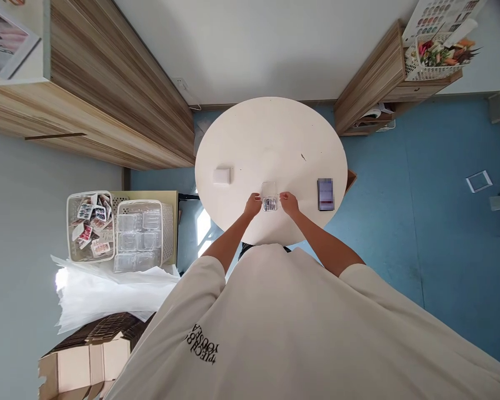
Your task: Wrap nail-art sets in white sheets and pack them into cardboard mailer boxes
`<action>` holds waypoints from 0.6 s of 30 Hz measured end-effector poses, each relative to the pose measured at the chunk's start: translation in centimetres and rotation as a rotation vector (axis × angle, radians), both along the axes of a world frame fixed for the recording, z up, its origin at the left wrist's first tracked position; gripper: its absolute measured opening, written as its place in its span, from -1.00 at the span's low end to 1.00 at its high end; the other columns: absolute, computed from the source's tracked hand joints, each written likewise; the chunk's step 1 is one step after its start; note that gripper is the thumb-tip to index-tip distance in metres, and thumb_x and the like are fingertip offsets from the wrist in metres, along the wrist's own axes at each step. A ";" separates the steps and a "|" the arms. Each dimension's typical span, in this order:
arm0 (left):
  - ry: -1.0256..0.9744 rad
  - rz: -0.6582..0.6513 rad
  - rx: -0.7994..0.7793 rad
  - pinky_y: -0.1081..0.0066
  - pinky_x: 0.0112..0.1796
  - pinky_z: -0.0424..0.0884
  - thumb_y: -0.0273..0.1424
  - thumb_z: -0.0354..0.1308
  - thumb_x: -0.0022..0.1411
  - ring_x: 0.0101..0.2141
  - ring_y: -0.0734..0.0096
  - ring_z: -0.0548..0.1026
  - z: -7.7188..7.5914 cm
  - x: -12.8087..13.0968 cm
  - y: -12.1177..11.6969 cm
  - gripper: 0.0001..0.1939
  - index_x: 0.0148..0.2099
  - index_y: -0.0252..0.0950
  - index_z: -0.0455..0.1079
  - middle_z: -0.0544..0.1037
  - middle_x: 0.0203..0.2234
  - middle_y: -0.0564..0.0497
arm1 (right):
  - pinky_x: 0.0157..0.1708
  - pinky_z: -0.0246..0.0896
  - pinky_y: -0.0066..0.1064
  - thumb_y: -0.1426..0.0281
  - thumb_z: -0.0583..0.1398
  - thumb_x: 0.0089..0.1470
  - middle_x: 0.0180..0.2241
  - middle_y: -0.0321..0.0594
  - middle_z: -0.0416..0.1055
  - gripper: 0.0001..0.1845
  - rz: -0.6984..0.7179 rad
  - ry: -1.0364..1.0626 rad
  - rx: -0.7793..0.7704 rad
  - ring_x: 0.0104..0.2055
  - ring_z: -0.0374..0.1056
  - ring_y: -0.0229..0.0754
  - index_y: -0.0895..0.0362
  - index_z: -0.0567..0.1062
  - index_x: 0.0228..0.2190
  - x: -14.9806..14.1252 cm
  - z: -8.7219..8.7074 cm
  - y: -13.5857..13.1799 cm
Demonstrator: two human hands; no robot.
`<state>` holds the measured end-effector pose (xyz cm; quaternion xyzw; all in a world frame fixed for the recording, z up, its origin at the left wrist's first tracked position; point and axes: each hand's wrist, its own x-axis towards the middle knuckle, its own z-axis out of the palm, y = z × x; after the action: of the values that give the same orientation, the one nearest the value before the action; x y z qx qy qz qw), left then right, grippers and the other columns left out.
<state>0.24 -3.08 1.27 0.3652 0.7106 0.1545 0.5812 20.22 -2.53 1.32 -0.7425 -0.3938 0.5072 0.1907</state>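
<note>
A clear case point(269, 208), its lid point(269, 187) open on the far side and small dark pieces point(269, 203) inside, lies on the near half of the pale round surface point(270, 133). It sits between my left grip point(254, 204), at its left edge, and my right grip point(289, 203), just beside its right edge; the fingers of both are curled, but whether either is closed on anything I cannot tell. Farther out, a white block point(222, 176) lies to the left and a phone point(325, 194) to the right.
</note>
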 end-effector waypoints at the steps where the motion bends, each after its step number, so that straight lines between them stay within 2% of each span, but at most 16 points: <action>1: -0.009 0.020 0.006 0.30 -0.04 0.49 -0.47 0.20 0.22 0.07 0.22 0.57 -0.2 0.0 0.4 -0.46 0.26 -0.23 0.34 0.53 0.22 -0.22 | 0.01 0.41 -0.26 0.41 0.16 0.04 0.00 -0.12 0.58 -0.68 -0.033 0.043 0.000 -0.03 0.50 -0.10 0.07 0.55 -0.14 0.0 0.0 0.4; 6: -0.047 0.108 0.068 0.24 0.11 0.42 -0.52 0.17 0.15 0.16 0.20 0.51 -1.4 0.5 2.3 -0.47 0.19 -0.25 0.38 0.53 0.21 -0.20 | 0.10 0.39 -0.22 0.29 0.16 0.06 0.14 -0.13 0.52 -0.53 -0.138 0.250 -0.010 0.09 0.47 -0.10 0.04 0.51 0.03 -0.3 -0.6 1.6; 10: -0.131 0.139 0.071 0.21 0.11 0.42 -0.54 0.17 0.09 0.12 0.19 0.52 -1.9 0.9 2.8 -0.44 0.18 -0.24 0.38 0.54 0.19 -0.18 | 0.16 0.37 -0.17 0.29 0.18 0.05 0.17 -0.13 0.50 -0.49 -0.172 0.321 -0.037 0.16 0.44 -0.06 0.01 0.49 0.07 -0.4 -0.7 1.7; 13: -0.176 0.147 0.071 0.19 0.09 0.44 -0.54 0.17 0.07 0.12 0.18 0.52 -1.6 0.9 3.0 -0.40 0.20 -0.23 0.37 0.52 0.20 -0.19 | 0.19 0.36 -0.13 0.29 0.21 0.04 0.15 -0.13 0.51 -0.46 -0.188 0.344 -0.052 0.17 0.44 -0.03 -0.01 0.49 0.09 -0.4 -0.3 2.1; 18: -0.180 0.116 0.111 0.20 0.06 0.45 -0.54 0.17 0.05 0.07 0.18 0.53 -0.2 0.6 3.9 -0.31 0.27 -0.22 0.33 0.49 0.19 -0.20 | 0.24 0.33 -0.06 0.22 0.24 0.05 0.15 -0.10 0.51 -0.39 -0.174 0.379 -0.041 0.17 0.45 0.01 0.02 0.48 0.16 -0.2 0.9 3.2</action>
<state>0.82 0.85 1.08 0.3395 0.6658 0.2592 0.6117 20.04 0.66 2.20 -0.6686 -0.2747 0.6275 0.2894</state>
